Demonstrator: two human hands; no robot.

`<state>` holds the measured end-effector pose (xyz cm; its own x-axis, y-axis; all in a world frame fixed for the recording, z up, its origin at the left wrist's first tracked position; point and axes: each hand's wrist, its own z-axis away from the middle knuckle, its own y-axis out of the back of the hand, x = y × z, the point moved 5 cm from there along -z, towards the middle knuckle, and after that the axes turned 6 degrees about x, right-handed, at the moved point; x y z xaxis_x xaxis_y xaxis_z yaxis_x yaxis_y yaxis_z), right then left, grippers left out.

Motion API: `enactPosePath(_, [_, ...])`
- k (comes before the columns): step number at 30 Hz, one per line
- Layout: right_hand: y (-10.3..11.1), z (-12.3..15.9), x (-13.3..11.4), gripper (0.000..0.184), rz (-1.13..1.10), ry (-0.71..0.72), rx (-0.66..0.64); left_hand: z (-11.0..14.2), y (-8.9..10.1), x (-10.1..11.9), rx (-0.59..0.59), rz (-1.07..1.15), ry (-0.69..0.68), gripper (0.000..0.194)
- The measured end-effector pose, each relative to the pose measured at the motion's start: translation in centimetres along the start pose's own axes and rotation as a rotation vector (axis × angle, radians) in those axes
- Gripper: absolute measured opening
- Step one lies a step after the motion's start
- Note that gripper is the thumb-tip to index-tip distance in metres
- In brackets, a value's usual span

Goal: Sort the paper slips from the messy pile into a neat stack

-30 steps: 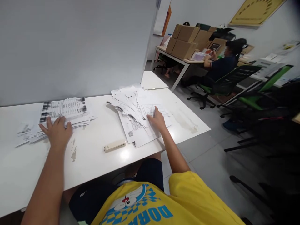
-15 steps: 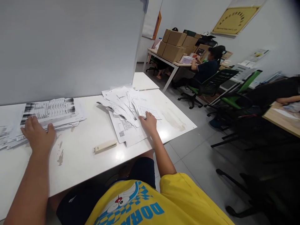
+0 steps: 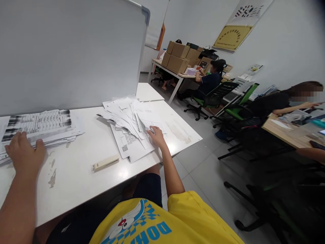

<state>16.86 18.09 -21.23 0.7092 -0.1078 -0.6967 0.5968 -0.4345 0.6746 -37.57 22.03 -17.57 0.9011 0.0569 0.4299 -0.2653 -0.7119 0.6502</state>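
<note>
I sit at a white table point(image 3: 76, 176). My left hand point(image 3: 24, 153) lies flat, fingers spread, on the near edge of a stack of printed sheets point(image 3: 40, 127) at the far left. My right hand point(image 3: 156, 135) rests with fingers stretched out on a loose, fanned heap of white papers point(image 3: 128, 118) at the right of the table, fingertips on a sheet printed with a table. Between the two piles lies a cream stapler point(image 3: 106, 162), untouched.
A grey partition board point(image 3: 71, 51) stands along the table's back edge. To the right are a tiled floor, green office chairs point(image 3: 215, 96), a desk with cardboard boxes point(image 3: 179, 56) and a seated person, and another person at a wooden desk point(image 3: 286, 130).
The view has swung right and up, so both piles slid left in the picture. My hands stay on their piles; the right fingers have shifted slightly on the top sheet.
</note>
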Motion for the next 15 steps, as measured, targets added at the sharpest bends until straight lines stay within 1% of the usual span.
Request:
enactPosePath(3, [-0.1, -0.2, -0.1, 0.047, 0.002, -0.008, 0.047, -0.1, -0.4, -0.5, 0.038, -0.012, -0.012, 0.074])
enactPosePath(7, [0.3, -0.7, -0.6, 0.035, 0.024, 0.033, 0.128, -0.6, -1.2, -1.6, 0.072, -0.015, -0.026, 0.065])
enactPosePath(9, [0.9, -0.9, -1.0, 0.031, 0.027, 0.05, 0.146, -0.8, -0.9, -1.6, 0.098, -0.006, -0.034, 0.063])
enactPosePath(10, [1.3, -0.9, -1.2, 0.03, 0.023, 0.056, 0.151, -0.6, -0.5, -1.1, 0.11, 0.01, -0.056, 0.061])
enactPosePath(11, [1.7, -0.6, -1.6, 0.031, 0.015, 0.07, 0.165, -0.3, 0.0, -0.1, 0.104, 0.036, -0.098, 0.059])
enactPosePath(12, [2.2, -0.1, -2.1, 0.032, 0.003, 0.1, 0.197, 0.4, 0.7, 1.4, 0.084, 0.08, -0.15, 0.055])
enactPosePath(13, [2.8, 0.7, -2.9, 0.032, -0.014, 0.155, 0.248, 1.5, 1.6, 3.3, 0.047, 0.145, -0.197, 0.053])
enactPosePath(14, [3.2, 1.9, -3.8, 0.032, -0.033, 0.233, 0.312, 3.0, 2.3, 5.7, -0.042, 0.231, -0.237, 0.052])
enactPosePath(15, [3.5, 3.6, -5.0, 0.031, -0.054, 0.339, 0.393, 4.8, 3.3, 7.9, -0.082, 0.369, -0.175, 0.053])
